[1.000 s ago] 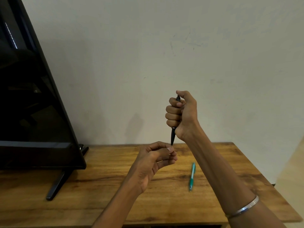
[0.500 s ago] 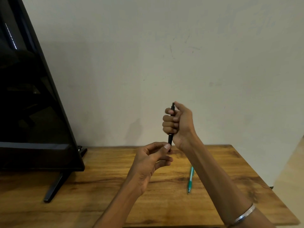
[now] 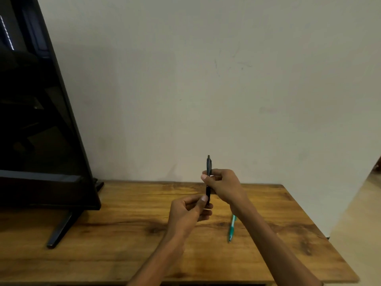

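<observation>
Over the wooden surface [image 3: 123, 234], the right hand [image 3: 223, 183] pinched a black pen [image 3: 208, 165] upright at mid-barrel, the left hand [image 3: 188, 212] pinching its lower end. Light, stiff and slick, it likely needed a firm barrel grip.

We see a black pen [image 3: 208, 168], a teal pen [image 3: 232, 227] with a paler upper part, a brown wood-grain tabletop [image 3: 127, 228] streaked with darker knots, a black television [image 3: 41, 131], and an off-white wall [image 3: 206, 79].
</observation>
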